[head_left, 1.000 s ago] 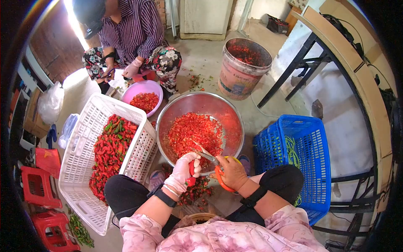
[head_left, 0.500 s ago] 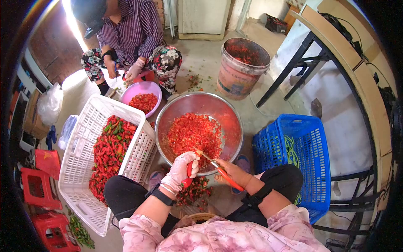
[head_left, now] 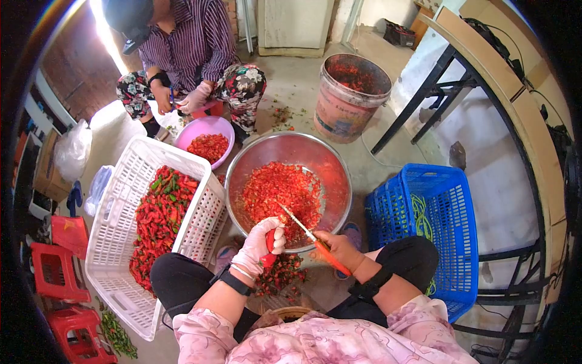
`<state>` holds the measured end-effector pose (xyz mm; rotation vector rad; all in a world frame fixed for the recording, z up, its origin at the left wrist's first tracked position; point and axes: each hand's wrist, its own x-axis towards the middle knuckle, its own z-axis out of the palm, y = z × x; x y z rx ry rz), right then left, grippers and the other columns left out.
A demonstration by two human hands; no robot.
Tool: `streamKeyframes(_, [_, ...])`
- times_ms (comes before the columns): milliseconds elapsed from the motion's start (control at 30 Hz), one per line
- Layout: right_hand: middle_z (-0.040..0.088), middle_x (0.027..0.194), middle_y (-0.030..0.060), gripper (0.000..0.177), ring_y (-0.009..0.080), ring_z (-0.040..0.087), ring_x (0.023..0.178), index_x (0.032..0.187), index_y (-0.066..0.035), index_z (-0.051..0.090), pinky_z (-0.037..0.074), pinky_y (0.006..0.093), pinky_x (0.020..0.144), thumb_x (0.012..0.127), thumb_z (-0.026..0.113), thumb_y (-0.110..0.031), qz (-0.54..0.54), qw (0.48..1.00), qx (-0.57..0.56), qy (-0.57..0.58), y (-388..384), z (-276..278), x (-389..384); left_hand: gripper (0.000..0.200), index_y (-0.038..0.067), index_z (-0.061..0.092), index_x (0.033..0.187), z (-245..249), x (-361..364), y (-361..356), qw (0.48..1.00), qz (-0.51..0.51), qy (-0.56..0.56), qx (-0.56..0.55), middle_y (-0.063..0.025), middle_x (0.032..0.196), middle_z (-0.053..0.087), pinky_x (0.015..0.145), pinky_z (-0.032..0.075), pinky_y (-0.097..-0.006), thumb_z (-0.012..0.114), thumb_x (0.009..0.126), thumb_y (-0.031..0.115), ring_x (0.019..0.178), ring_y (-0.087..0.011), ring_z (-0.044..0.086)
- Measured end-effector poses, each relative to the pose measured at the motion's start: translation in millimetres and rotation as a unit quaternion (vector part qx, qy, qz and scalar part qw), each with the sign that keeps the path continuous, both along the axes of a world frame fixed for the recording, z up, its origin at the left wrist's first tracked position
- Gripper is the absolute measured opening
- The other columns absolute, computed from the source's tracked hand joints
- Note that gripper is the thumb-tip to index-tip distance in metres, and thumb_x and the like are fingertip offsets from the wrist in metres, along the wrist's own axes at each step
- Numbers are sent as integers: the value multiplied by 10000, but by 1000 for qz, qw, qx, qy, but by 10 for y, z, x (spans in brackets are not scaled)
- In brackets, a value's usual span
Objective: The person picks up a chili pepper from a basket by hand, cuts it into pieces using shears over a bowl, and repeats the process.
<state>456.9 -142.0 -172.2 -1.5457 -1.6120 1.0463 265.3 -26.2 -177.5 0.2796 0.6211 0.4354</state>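
Seated person, seen from above, cutting chillies over a steel bowl (head_left: 341, 176). The gloved left hand (head_left: 262, 242) is curled closed around a red chilli (head_left: 269, 253) at the bowl's six o'clock rim. The bare right hand (head_left: 341, 247), just beside it at three o'clock, grips orange-handled scissors (head_left: 310, 234); their blades lie nearly together, pointing to eleven o'clock over the chopped chilli (head_left: 276, 188), tips near the glove. A white crate (head_left: 115, 206) of whole chillies (head_left: 159, 218) sits at nine o'clock, a blue crate (head_left: 451, 206) at three. The bucket (head_left: 345, 109) at one o'clock bears faded print, unreadable. Another person crouches at eleven o'clock behind a pink bowl (head_left: 205, 126).
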Motion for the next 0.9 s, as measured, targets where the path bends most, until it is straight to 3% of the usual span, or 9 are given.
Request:
streamKeyframes(133, [562,1024,78,564,171,539,937,1221,-18,414,421,278,792,773,639,-277,35,961,-134,241,4,144,39,223,63,472,702,193,-5,-42,997,-7,-71,-3,-25,517,416,349,295,-227,434,857,219,401,-113,360])
streamKeyframes(167, [562,1024,78,564,171,539,937,1221,-18,414,421,278,792,773,639,-277,35,961,-134,241,21,100,48,223,63,472,702,191,-10,-45,997,-8,-71,-3,-25,517,416,349,295,-227,434,857,219,401,-113,360])
streamKeyframes(233, [564,1008,112,655,197,542,937,1251,5,369,420,301,804,757,649,-322,102,990,100,-3,63,8,59,264,49,455,663,185,-23,-54,995,-50,-79,30,-18,497,378,345,283,-217,433,854,229,394,-104,343])
streamKeyframes(333, [548,952,135,714,261,545,825,1194,-9,419,443,344,744,676,712,-403,76,995,64,-8,22,46,46,187,65,450,710,131,-64,-22,983,-92,-159,19,-34,553,430,361,307,-220,448,852,187,435,-125,394])
streamKeyframes(567, [556,914,154,656,253,558,817,1136,-22,481,443,332,717,654,730,-391,41,995,71,-49,12,218,15,302,52,434,630,215,-26,-33,992,-81,-90,35,-6,497,364,346,278,-212,438,856,251,403,-100,345])
streamKeyframes(733, [552,947,173,621,269,558,835,1126,-9,473,440,329,721,670,730,-343,6,996,-86,-11,3,195,-20,309,54,445,638,159,-12,-36,995,-28,-89,-31,-15,512,382,359,287,-207,411,872,252,415,-108,351])
streamKeyframes(767, [552,947,173,621,269,558,835,1126,-9,473,440,329,721,670,730,-343,7,996,-85,-11,5,151,-19,309,54,445,638,129,-14,-22,995,-27,-89,-30,-15,512,382,359,287,-207,411,872,252,415,-108,351])
streamKeyframes(833, [528,951,185,615,295,543,830,1142,-4,453,440,340,721,684,719,-317,-18,995,95,-39,15,107,-28,308,42,459,651,96,-25,-4,986,-31,-142,-85,-27,537,403,366,293,-206,401,873,248,421,-114,355])
streamKeyframes(900, [517,936,184,609,302,536,815,1150,-7,446,440,348,717,690,709,-307,-8,990,111,-82,17,186,-39,306,36,466,656,100,-23,-11,982,-19,-154,-103,-30,539,404,367,295,-207,399,870,244,425,-115,353])
